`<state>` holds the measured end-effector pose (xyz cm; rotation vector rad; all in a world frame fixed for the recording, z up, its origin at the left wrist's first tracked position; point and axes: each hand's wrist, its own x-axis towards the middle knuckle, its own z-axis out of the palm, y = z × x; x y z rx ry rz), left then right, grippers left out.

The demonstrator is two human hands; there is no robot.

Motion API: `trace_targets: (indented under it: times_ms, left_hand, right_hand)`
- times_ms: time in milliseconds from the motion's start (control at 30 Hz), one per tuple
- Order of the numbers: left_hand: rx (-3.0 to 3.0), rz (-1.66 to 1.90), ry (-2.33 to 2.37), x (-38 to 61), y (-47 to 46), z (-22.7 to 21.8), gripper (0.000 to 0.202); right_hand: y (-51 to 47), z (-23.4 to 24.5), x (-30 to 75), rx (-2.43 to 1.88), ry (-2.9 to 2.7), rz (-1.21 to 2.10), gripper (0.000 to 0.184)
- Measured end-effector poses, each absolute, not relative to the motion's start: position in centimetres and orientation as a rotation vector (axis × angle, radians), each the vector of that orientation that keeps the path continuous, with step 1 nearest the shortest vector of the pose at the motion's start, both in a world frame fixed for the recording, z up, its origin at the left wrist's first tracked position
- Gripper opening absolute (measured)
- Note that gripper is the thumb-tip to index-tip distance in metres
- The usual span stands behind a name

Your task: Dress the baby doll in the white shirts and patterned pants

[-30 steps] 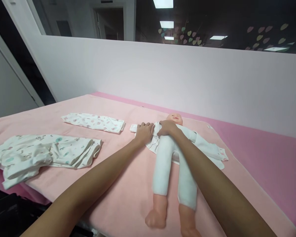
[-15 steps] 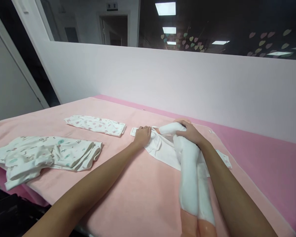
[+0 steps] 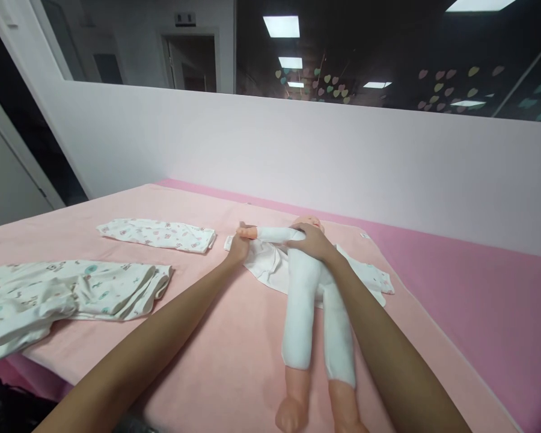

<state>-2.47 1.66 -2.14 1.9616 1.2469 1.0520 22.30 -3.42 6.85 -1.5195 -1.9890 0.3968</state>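
Observation:
A baby doll (image 3: pixel 307 313) in a white body suit lies on its back on the pink blanket (image 3: pixel 234 361), feet toward me. Its head (image 3: pixel 310 222) peeks out behind my right hand. Under it lies an opened white garment (image 3: pixel 270 267). My right hand (image 3: pixel 312 240) rests palm down on the doll's chest, fingers curled over it. My left hand (image 3: pixel 238 246) is closed on the doll's outstretched arm (image 3: pixel 264 233), near its small hand, just above the garment's sleeve.
Folded printed baby clothes (image 3: pixel 160 234) lie left of the doll. A bigger pile of printed clothes (image 3: pixel 67 294) sits at the near left edge. A white partition wall (image 3: pixel 297 150) runs behind the table, with a magenta mat (image 3: pixel 478 288) on the right.
The doll, rolled onto its side half a second ago, lies flat on its back again. My left hand has gone from the garment's edge to the doll's arm, now stretched out sideways.

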Motion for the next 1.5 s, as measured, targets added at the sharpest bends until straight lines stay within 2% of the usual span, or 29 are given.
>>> trace_targets:
  times_ms: [67, 133, 233, 333, 433, 533, 667, 800, 933, 1000, 1300, 1500]
  left_hand:
    - [1.663, 1.319, 1.264, -2.9, 2.1, -1.9, 0.096]
    - [1.305, 1.545, 1.266, -3.3, 2.5, -1.2, 0.095]
    - [1.184, 1.696, 1.301, -3.6, 2.2, 0.9, 0.068]
    - [1.656, 1.774, 1.300, -1.5, 0.0, 4.2, 0.036]
    - [2.276, 1.421, 1.077, 3.9, -3.1, 7.1, 0.030]
    - [2.702, 0.785, 1.021, 10.9, -5.4, 8.3, 0.039]
    - [2.882, 0.081, 1.097, 17.5, -5.3, 8.6, 0.049]
    - [2.881, -0.188, 1.057, 19.1, -3.3, 8.6, 0.059]
    - [2.876, -0.118, 1.071, 18.2, -2.0, 7.8, 0.076]
    - [2.863, -0.015, 1.084, 17.8, -1.8, 7.3, 0.078]
    - [2.783, 0.426, 1.123, 15.9, -1.8, 5.8, 0.052]
    - [2.639, 0.695, 1.096, 13.4, -1.0, 5.2, 0.041]
  right_hand:
    - [-3.9, 6.5, 22.5, -1.483, -1.923, 0.326, 0.034]
    - [-4.9, 5.8, 24.0, -1.483, -1.785, 0.209, 0.029]
    - [-6.8, 3.8, 27.4, -1.550, -1.651, -0.032, 0.029]
    - [-8.1, 1.3, 30.2, -1.576, -1.705, -0.271, 0.026]
    - [-8.4, -0.2, 31.2, -1.625, -1.775, -0.440, 0.027]
    - [-8.5, -0.2, 31.5, -1.739, -1.828, -0.491, 0.029]
    - [-8.8, 0.9, 32.3, -1.951, -1.930, -0.445, 0.033]
    - [-8.5, 2.0, 33.4, -2.102, -2.025, -0.243, 0.040]
    - [-8.1, 3.1, 34.3, -2.131, -2.048, 0.034, 0.049]
    - [-8.1, 3.6, 34.4, -2.154, -2.049, 0.131, 0.053]
    - [-8.8, 4.5, 33.8, -2.357, -1.943, 0.217, 0.058]
    - [-9.1, 4.6, 34.7, -2.381, -1.907, 0.288, 0.051]
